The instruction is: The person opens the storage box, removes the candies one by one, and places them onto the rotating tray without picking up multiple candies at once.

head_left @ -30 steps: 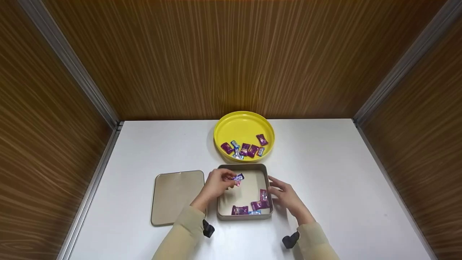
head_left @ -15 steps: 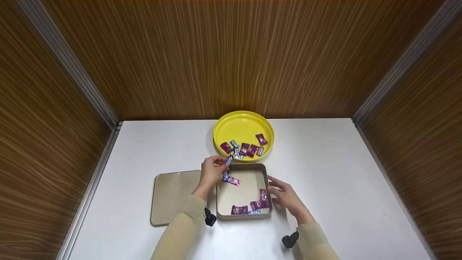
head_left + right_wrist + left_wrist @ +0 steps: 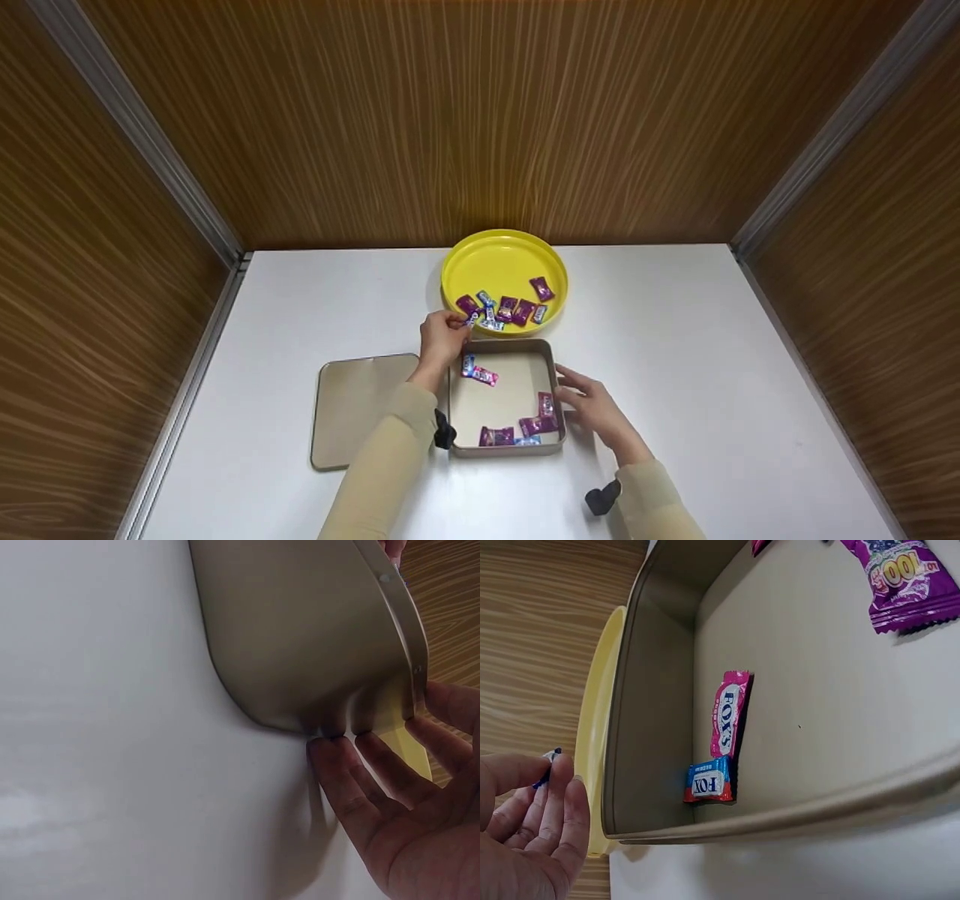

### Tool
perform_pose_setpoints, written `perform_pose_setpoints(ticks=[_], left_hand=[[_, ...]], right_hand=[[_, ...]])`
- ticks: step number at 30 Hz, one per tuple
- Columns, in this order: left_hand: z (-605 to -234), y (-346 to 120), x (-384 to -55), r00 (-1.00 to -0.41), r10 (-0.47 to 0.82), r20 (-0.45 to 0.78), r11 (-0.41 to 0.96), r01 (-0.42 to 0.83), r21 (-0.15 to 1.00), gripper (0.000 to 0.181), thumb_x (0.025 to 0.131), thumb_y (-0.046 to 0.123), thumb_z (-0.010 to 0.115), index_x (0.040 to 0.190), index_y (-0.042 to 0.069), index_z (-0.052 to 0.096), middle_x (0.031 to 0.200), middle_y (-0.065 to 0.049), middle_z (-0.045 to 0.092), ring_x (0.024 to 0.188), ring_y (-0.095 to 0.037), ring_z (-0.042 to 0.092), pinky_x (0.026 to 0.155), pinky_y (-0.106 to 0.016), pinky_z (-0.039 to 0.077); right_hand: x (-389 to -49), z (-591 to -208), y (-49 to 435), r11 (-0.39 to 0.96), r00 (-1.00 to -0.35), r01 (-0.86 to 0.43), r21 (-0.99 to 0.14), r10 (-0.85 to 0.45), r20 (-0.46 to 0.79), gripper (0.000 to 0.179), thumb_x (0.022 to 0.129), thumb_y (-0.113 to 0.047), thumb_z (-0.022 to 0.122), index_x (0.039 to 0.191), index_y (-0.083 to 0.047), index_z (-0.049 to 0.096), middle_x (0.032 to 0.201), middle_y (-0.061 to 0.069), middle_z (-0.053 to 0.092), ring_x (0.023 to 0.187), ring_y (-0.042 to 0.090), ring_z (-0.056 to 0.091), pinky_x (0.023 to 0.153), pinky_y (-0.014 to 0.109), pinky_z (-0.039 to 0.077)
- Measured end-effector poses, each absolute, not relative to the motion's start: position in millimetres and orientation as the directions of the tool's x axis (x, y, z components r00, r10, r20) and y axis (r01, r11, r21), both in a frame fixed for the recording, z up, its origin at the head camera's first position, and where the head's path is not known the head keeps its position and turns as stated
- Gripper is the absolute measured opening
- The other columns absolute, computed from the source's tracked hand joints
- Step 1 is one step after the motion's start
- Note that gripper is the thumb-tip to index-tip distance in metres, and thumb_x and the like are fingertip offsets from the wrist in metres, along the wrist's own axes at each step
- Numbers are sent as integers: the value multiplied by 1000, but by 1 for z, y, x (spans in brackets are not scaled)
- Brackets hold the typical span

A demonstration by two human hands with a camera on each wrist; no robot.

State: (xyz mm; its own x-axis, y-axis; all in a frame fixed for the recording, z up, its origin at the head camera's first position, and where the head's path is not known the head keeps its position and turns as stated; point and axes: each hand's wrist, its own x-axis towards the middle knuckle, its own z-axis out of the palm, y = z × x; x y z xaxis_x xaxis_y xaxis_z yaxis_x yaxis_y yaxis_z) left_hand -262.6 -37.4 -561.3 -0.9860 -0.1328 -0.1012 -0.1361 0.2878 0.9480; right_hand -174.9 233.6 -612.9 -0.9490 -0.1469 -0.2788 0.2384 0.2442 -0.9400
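Observation:
My left hand (image 3: 442, 337) pinches a small blue-and-white wrapped candy (image 3: 549, 763) between thumb and fingers at the yellow tray's near-left rim. Just below is a square metal tin (image 3: 454, 409), with a pink Fox's candy (image 3: 729, 716) and a blue one (image 3: 709, 781) in its far-left corner. Several purple candies (image 3: 496, 436) and a light-blue one (image 3: 528, 441) lie along its near and right sides. The fingertips of my right hand (image 3: 596, 409) touch the tin's outer right wall (image 3: 300, 652), fingers fairly straight and spread.
The round yellow tray (image 3: 499, 259) behind the tin holds several purple and blue candies along its near side. A flat, square metal lid (image 3: 360, 412) lies on the white table (image 3: 690, 360) to the left. Wood-grain panels (image 3: 495, 120) enclose the back and sides.
My left hand released the pink and blue candies in the tin's far-left corner and moved away to the yellow tray's rim, still pinching one candy. The right hand stayed at the tin.

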Motion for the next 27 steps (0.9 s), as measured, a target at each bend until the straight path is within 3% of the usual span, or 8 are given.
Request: perform_pose_setpoints(ticks=[21,27], left_hand=[[-567,-33,-280,-973,-178,-147,303,-196,933,16,83,-6,64,99,-6,69,80,-10,68,64,-15,62,55,-23,50],[-569,-32,-281,-975,-184,-125,330,-181,926,22,86,-1,66,107,-7,68,91,-12,69,79,-19,64,68,-27,54]], right_hand=[[-176,-614,233,246,-947,239,-939,-154,-282,55,97,-14,60,148,-7,42,141,26,46,124,43,51,92,48,51],[-177,-613,232,262,-943,257,-930,-143,-301,53,97,-14,60,148,-12,44,141,21,49,124,39,52,92,46,52]])
